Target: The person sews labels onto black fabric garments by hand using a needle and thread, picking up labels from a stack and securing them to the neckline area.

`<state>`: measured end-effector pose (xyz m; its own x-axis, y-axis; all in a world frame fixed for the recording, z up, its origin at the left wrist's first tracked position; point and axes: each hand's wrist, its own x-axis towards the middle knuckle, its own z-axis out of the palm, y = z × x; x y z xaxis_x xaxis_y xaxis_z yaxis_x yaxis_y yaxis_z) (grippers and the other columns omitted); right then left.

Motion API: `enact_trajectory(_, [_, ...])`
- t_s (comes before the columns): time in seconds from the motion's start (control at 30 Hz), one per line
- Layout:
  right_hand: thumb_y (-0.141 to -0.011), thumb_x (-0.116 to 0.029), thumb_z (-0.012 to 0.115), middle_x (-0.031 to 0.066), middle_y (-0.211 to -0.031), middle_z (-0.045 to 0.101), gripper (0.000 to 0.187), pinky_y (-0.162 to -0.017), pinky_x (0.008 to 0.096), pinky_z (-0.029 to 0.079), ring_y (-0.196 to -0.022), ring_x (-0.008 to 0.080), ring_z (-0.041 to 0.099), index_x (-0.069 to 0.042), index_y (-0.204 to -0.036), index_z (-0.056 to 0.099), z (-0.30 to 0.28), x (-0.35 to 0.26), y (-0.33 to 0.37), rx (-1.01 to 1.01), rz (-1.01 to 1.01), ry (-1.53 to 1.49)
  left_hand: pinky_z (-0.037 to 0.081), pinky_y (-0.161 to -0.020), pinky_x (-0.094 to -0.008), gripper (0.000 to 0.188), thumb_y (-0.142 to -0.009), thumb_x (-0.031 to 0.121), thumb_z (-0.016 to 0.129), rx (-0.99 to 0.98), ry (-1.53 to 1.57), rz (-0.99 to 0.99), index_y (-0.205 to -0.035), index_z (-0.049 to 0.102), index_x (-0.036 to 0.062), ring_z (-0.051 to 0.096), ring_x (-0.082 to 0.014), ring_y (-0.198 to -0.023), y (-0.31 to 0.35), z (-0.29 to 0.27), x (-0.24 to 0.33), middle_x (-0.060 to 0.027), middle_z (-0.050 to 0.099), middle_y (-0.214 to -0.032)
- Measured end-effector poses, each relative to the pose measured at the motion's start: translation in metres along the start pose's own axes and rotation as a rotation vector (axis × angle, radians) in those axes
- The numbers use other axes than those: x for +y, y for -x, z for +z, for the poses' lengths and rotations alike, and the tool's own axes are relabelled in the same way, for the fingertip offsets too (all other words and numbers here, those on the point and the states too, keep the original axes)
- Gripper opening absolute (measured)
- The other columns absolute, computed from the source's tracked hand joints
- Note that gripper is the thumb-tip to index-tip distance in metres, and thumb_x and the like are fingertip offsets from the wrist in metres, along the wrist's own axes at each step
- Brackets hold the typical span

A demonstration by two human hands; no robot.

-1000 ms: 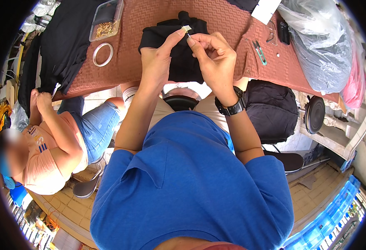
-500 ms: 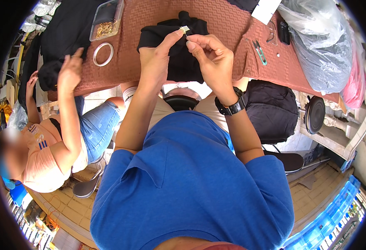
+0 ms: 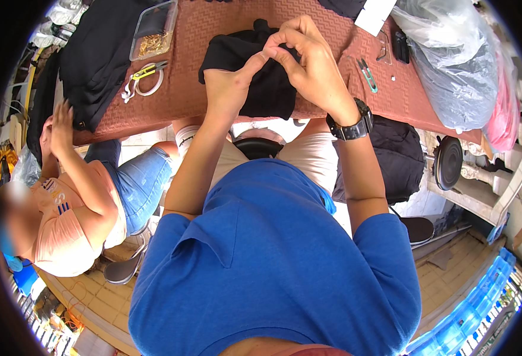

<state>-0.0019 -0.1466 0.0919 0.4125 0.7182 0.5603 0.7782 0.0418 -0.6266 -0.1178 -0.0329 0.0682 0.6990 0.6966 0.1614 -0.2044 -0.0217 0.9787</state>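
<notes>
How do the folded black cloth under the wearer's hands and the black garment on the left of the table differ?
The folded black cloth is a compact bundle lying wholly on the red-brown table; the black garment is spread out larger and reaches over the table's near edge. The left hand and right hand meet fingertip to fingertip right over the cloth; the garment is touched by a co-worker's hand. Both are black fabric on the same table.

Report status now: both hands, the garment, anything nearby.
Left hand and right hand meet fingertip to fingertip above the black garment. Thread snips lie apart, right.
</notes>
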Motion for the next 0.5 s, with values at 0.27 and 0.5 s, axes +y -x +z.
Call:
enact_trajectory(0.27, [-0.105, -0.009, 0.055, 0.0044, -0.085, 0.064, 0.01, -0.067, 0.0216, 0.048, -0.071, 0.0072, 0.056, 0.0, -0.104, 0.057, -0.022, -0.042, -0.003, 0.202, 0.168, -0.473, 0.046, -0.06, -0.0224, 0.014, -0.083, 0.007, 0.079, 0.151, -0.295, -0.094, -0.082, 0.072, -0.0049, 0.057, -0.0041, -0.068, -0.006, -0.008, -0.02, 0.0013, 0.069, -0.078])
enact_trajectory(0.5, [-0.097, 0.003, 0.059, 0.0082, -0.086, 0.07, 0.009, -0.066, 0.0254, 0.055, -0.073, 0.0115, 0.068, 0.005, -0.105, 0.063, 0.019, -0.011, 0.029, 0.19, 0.388, -0.539, 0.038, -0.051, -0.0247, 0.015, -0.082, 0.013, 0.083, 0.203, 0.248, -0.182, -0.083, 0.076, -0.0005, 0.052, -0.0044, -0.058, -0.006, 0.004, -0.004, 0.0043, 0.064, -0.073])
